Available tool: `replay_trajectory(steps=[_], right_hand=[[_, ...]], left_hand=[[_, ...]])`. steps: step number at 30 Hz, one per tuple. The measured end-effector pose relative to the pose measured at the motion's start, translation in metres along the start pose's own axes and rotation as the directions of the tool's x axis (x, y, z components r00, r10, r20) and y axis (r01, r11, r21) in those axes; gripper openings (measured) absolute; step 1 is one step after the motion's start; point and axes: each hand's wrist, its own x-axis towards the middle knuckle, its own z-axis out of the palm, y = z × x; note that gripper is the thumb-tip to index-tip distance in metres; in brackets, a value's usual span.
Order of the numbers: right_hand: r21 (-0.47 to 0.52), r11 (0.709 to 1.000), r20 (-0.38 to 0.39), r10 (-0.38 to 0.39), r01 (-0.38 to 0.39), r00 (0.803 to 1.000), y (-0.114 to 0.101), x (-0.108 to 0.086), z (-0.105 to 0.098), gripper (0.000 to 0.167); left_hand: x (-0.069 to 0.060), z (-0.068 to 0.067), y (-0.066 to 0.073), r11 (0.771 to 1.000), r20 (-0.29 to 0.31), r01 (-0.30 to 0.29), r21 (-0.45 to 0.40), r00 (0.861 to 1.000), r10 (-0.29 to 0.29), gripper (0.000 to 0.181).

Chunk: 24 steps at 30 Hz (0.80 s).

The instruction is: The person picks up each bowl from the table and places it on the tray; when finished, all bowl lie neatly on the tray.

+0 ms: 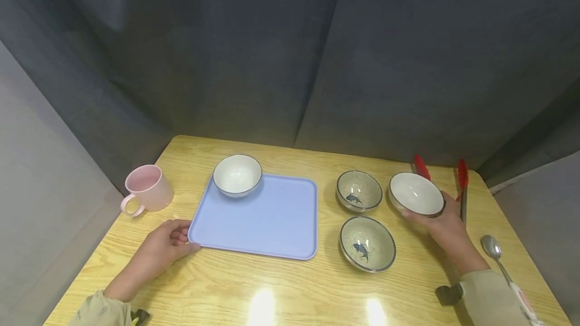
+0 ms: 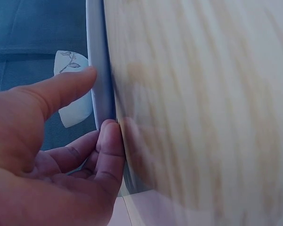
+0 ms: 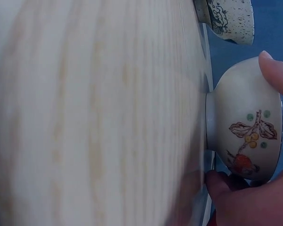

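Note:
My left hand [image 1: 165, 248] holds the front left corner of a blue tray [image 1: 267, 220], its thumb along the edge and its fingers at the side; the left wrist view shows the tray rim [image 2: 100, 70] between thumb and fingers. A white bowl [image 1: 237, 175] stands on the tray's back left corner. At the right, my right hand [image 1: 446, 225] grips a second white bowl [image 1: 414, 195], thumb near its rim. In the right wrist view this bowl [image 3: 250, 117] bears a painted fruit sprig and appears slightly tilted; whether its foot touches the table I cannot tell.
Two speckled bowls with fish drawings, one behind [image 1: 359, 191] and one in front [image 1: 367, 244], stand right of the tray. A pink mug [image 1: 149, 188] is at the far left. Red-tipped tongs [image 1: 462, 175] lie behind my right hand, a spoon [image 1: 492, 248] to its right.

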Motion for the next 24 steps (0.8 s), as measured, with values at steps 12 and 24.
replay_trajectory(steps=[12, 24], right_hand=[[0.026, 0.999, -0.015, 0.023, -0.023, 1.0, -0.0022, 0.0013, 0.0008, 0.122], [0.066, 0.995, -0.028, -0.073, 0.075, 0.997, -0.0005, 0.0009, 0.0025, 0.103]], left_hand=[[0.0013, -0.0005, 0.0012, 1.0, -0.007, 0.003, -0.003, 1.0, -0.003, 0.068], [0.0016, 0.0011, -0.0029, 1.0, -0.006, -0.009, -0.003, 1.0, 0.009, 0.067]])
